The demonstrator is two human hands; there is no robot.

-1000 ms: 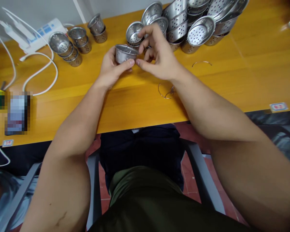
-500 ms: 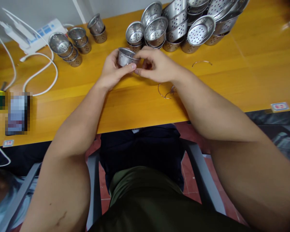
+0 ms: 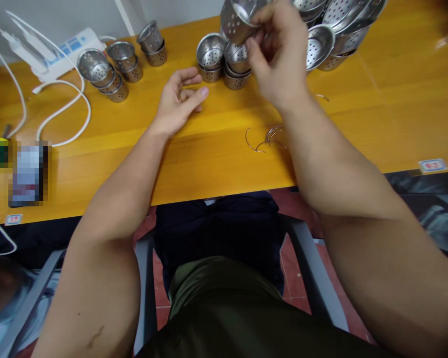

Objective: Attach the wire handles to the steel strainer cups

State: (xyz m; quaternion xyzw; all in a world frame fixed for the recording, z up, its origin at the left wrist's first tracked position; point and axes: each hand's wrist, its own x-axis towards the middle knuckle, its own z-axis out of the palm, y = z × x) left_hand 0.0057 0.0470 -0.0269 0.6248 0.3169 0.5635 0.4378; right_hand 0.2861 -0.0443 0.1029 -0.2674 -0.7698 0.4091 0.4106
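Pinching a cup edge — right hand; left hand well apart.

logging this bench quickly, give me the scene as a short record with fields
left hand: open, fingers loosely curled, nothing seen in it
right hand: grips a cup
cup: metal, perforated, raised off the table
left stacks: three, metal cups, beside the power strip
right stacks: metal cups, more than on the left, partly hidden by the right hand and cup
wires: thin, curved, on the table, partly hidden by the right arm
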